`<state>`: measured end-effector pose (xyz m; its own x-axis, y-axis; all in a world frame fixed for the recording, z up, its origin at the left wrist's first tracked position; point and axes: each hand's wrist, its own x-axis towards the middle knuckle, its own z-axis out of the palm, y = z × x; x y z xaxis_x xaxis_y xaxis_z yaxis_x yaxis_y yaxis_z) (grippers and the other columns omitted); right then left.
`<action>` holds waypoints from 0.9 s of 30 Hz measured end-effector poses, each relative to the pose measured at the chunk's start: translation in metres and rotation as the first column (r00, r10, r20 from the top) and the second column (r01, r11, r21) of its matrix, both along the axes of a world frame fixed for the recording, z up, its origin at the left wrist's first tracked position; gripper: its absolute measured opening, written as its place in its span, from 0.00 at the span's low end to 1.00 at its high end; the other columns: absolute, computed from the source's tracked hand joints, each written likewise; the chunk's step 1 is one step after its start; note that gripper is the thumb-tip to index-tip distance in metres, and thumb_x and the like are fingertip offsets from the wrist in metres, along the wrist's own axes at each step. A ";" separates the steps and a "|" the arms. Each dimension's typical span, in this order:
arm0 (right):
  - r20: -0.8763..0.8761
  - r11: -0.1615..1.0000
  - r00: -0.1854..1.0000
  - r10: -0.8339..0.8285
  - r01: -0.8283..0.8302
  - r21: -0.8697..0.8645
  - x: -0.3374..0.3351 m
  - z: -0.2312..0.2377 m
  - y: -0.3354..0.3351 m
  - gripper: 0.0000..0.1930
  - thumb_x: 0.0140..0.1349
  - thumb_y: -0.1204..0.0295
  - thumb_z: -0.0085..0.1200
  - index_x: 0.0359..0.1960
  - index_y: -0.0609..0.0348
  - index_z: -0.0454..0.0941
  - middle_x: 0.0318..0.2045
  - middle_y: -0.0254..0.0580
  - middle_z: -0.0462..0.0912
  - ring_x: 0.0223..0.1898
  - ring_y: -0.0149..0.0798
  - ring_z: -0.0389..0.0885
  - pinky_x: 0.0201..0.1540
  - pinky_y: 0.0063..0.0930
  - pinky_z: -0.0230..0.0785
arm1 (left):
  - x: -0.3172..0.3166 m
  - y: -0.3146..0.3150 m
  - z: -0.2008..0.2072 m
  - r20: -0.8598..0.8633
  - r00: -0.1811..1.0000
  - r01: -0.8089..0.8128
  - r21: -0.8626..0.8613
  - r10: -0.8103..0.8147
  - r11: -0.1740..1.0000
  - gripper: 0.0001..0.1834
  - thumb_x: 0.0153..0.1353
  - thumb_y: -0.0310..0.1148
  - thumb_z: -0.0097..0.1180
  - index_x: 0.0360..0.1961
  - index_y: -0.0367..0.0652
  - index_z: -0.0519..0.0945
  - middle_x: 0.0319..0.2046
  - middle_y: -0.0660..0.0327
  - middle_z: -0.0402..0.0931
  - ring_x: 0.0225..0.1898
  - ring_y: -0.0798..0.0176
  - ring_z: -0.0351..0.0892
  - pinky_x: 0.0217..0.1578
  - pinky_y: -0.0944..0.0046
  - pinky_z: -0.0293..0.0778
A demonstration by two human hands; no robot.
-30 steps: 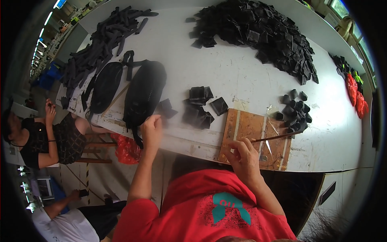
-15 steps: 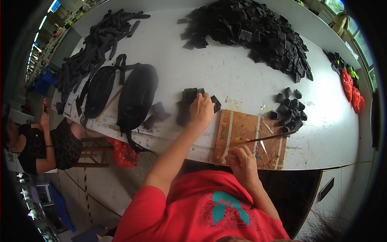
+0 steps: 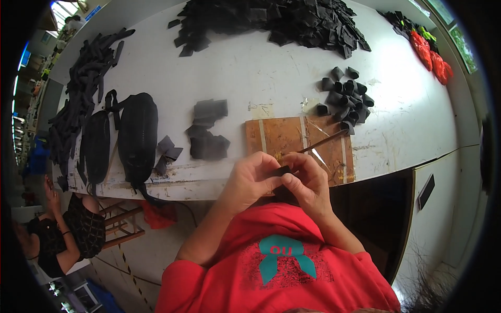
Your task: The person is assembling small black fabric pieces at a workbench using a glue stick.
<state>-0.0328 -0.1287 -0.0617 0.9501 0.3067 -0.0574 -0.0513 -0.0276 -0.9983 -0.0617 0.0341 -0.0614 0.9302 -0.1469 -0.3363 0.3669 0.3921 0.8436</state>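
My left hand (image 3: 251, 180) and my right hand (image 3: 309, 182) are together near the table's front edge, just above my red shirt. Between their fingertips they pinch a small black fabric piece (image 3: 282, 170), which looks bent or folded. Fingers cover much of it. Behind them is a brown wooden board (image 3: 274, 135) with pale strips across it. Across its right part runs a thin dark stick (image 3: 323, 141), one end close to my right fingers; whether that hand also holds it I cannot tell. Left of the board lie flat black fabric pieces (image 3: 209, 142).
Curled black pieces (image 3: 342, 96) cluster beyond the board's right corner. A large heap of black pieces (image 3: 271, 21) lies at the back. Black strips (image 3: 83, 88) and two black pouches with straps (image 3: 136, 141) are on the left. Another person (image 3: 62, 235) sits beyond the table's left front.
My left hand has come back from the flat black pieces to my right hand, bringing a black piece. The whole view has shifted, so the table appears further up and left.
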 end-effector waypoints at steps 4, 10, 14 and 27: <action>-0.422 0.942 0.894 0.153 -0.003 0.336 0.003 -0.004 -0.011 0.06 0.64 0.71 0.54 0.33 0.61 0.76 0.27 0.31 0.78 0.28 0.22 0.74 0.34 0.19 0.70 | -0.012 -0.009 -0.001 0.041 0.989 -0.128 -0.197 0.139 0.972 0.16 0.53 0.23 0.59 0.43 0.36 0.73 0.34 0.62 0.75 0.30 0.72 0.75 0.29 0.74 0.73; -0.578 0.814 0.794 0.188 0.203 0.544 0.006 -0.013 -0.018 0.06 0.64 0.70 0.53 0.31 0.59 0.74 0.27 0.36 0.80 0.26 0.26 0.78 0.32 0.20 0.73 | -0.014 -0.014 -0.006 -0.082 0.992 -0.109 -0.230 0.092 0.967 0.12 0.56 0.27 0.58 0.42 0.38 0.75 0.30 0.63 0.77 0.25 0.73 0.72 0.26 0.74 0.68; -0.571 0.809 0.796 0.201 0.194 0.556 0.007 -0.017 -0.020 0.07 0.64 0.68 0.53 0.31 0.59 0.75 0.27 0.34 0.79 0.28 0.24 0.76 0.33 0.20 0.71 | -0.012 -0.022 -0.013 -0.066 0.994 -0.092 -0.137 0.084 0.986 0.07 0.59 0.28 0.58 0.38 0.39 0.77 0.28 0.65 0.77 0.24 0.76 0.71 0.25 0.76 0.66; 0.585 0.904 0.797 -0.149 0.350 -0.246 -0.005 -0.023 -0.019 0.16 0.50 0.66 0.62 0.38 0.56 0.71 0.35 0.46 0.71 0.38 0.50 0.73 0.37 0.39 0.70 | -0.006 -0.034 -0.018 0.222 0.964 -0.220 0.370 0.144 0.903 0.04 0.60 0.25 0.52 0.32 0.35 0.72 0.24 0.65 0.72 0.23 0.75 0.68 0.24 0.77 0.63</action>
